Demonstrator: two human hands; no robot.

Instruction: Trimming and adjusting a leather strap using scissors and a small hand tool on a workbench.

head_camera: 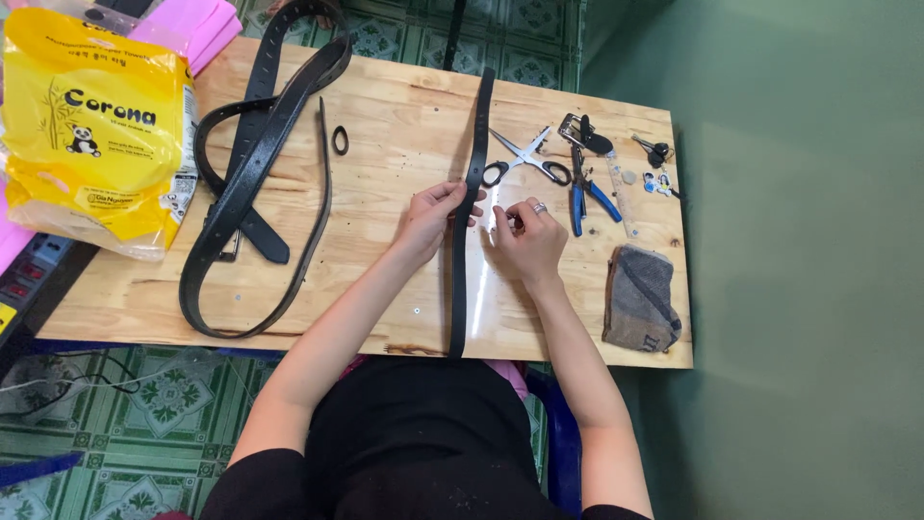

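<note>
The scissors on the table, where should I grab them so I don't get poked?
Take the scissors by the black loop handles, coming from the near side. The handles face the person and lie beside the belt strap; the open metal blades point away, toward the table's far edge.

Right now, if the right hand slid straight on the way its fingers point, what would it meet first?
Probably the black strap that the left hand holds: the right hand points its fingers left toward it, across a small gap of bare table.

Even, bright daylight, sharp focus throughout, soft short shadows, and a pale glare patch on the wooden tabletop (500, 279).
</note>
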